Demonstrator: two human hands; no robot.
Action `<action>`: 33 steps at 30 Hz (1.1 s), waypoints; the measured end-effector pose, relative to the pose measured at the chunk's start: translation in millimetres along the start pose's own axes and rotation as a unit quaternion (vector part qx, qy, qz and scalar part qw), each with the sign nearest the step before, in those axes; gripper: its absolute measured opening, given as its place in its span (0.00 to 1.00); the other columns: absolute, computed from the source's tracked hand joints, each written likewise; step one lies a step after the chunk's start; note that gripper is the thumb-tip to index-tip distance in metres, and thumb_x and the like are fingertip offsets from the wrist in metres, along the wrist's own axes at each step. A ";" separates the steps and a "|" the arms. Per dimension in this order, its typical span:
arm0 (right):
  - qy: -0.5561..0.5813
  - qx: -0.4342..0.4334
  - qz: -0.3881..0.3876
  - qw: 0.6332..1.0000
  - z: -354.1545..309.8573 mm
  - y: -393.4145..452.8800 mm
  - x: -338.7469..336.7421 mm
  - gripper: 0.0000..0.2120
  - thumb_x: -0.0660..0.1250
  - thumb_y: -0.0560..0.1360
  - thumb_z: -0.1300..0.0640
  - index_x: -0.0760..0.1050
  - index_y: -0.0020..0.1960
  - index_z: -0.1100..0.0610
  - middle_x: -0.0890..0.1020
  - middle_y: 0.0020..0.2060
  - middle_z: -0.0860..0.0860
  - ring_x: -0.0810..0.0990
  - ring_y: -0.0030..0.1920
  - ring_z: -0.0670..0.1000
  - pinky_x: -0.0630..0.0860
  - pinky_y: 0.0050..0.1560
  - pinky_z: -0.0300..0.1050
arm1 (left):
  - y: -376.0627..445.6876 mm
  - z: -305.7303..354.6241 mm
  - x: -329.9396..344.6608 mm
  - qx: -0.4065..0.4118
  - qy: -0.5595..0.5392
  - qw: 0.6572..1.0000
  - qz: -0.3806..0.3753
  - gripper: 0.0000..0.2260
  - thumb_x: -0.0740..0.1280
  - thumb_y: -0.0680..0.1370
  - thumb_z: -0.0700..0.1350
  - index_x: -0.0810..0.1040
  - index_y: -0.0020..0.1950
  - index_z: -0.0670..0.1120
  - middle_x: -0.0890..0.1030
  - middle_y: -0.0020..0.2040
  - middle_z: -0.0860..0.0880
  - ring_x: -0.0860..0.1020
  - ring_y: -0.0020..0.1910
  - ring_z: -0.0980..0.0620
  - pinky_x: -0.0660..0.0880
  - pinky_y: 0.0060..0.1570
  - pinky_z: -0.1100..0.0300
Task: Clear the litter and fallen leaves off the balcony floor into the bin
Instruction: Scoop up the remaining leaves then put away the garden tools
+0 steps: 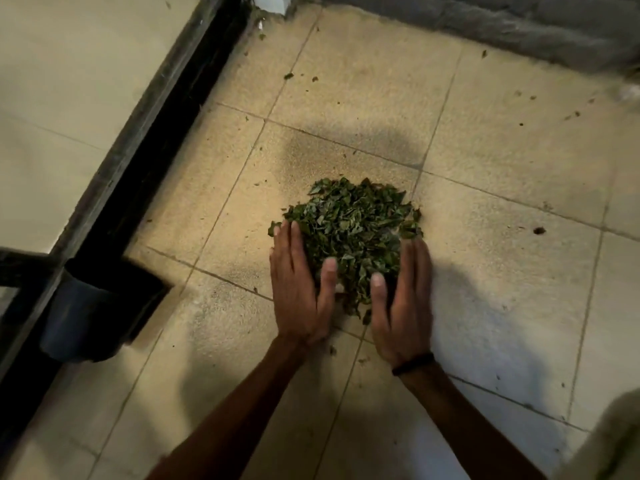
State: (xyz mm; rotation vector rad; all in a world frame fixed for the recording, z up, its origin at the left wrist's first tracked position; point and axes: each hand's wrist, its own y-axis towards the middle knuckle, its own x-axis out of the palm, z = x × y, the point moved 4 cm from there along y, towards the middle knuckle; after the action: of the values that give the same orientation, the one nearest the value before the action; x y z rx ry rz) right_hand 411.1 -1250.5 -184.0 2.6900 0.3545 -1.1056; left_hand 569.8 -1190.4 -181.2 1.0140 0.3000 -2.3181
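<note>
Head view, read from left to right: a dark door track is seen running diagonally from near left to far centre, with smooth pale flooring beyond it. Against the track, at the near left, a dark round container is seen, presumably the bin; it is blurred, and whether it holds anything cannot be told.

On the grainy beige tiled floor, near the middle, a mound of small green leaves has been gathered, crumpled and dry-looking, with ragged edges. The left hand is laid against the mound's left flank, fingers straight and together, thumb resting on the leaves. The right hand is pressed against the right flank in the same flat manner, a dark band being worn at its wrist. The pile is cupped between the two palms but is not gripped; no fingers are curled round it.

As a judgement, the sweeping-together is largely done and the lift into the bin is not yet made. Scattered leaf scraps are left on the far tiles, with more specks to the far right, and some debris is lodged in the far corner by the track. A rough grey kerb is seen along the far edge.
</note>
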 end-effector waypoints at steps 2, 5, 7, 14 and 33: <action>0.053 -0.007 0.009 0.999 -1.8 22.6 3.9 0.29 0.57 0.84 0.50 0.56 0.81 0.61 0.53 0.82 0.57 0.52 0.82 0.54 0.60 0.79 0.51 | 15.6 0.1 1.5 -0.023 -0.031 0.999 0.037 0.32 0.50 0.84 0.61 0.51 0.84 0.45 0.50 0.84 0.48 0.46 0.83 0.51 0.52 0.79 0.39; 0.082 0.048 0.095 0.991 25.3 54.0 -17.1 0.27 0.56 0.85 0.50 0.60 0.80 0.61 0.56 0.81 0.59 0.55 0.81 0.53 0.58 0.77 0.36 | 36.8 -12.6 -4.6 -0.077 -0.056 0.992 0.077 0.34 0.46 0.83 0.66 0.52 0.84 0.48 0.50 0.84 0.49 0.49 0.83 0.52 0.53 0.79 0.38; 0.085 0.087 0.133 0.984 42.1 68.0 -29.8 0.30 0.53 0.85 0.44 0.62 0.79 0.62 0.58 0.80 0.60 0.56 0.81 0.55 0.58 0.78 0.39 | 45.0 -13.1 -3.1 -0.068 -0.073 0.993 0.070 0.35 0.45 0.83 0.67 0.53 0.84 0.48 0.53 0.84 0.49 0.51 0.83 0.52 0.55 0.79 0.39; 0.123 -0.024 -0.051 0.991 -5.6 70.1 16.1 0.25 0.53 0.85 0.48 0.64 0.79 0.58 0.65 0.79 0.52 0.60 0.80 0.47 0.59 0.79 0.47 | 49.4 25.8 29.3 0.041 -0.158 0.987 -0.005 0.29 0.51 0.85 0.59 0.62 0.81 0.44 0.64 0.81 0.47 0.61 0.80 0.52 0.63 0.76 0.44; 0.787 0.338 -0.090 0.508 -34.0 65.3 21.6 0.10 0.62 0.84 0.50 0.75 0.57 0.55 0.80 0.58 0.58 0.74 0.67 0.61 0.64 0.76 0.62 | 35.2 55.1 69.2 -0.355 -0.703 0.615 0.041 0.22 0.65 0.79 0.60 0.83 0.57 0.43 0.81 0.62 0.33 0.80 0.63 0.32 0.71 0.67 0.31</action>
State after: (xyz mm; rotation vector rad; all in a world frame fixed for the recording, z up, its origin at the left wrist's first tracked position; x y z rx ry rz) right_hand 467.9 -1299.7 -169.0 3.3364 0.4240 2.0312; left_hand 520.6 -1271.0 -192.9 -1.1891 0.3905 -1.8728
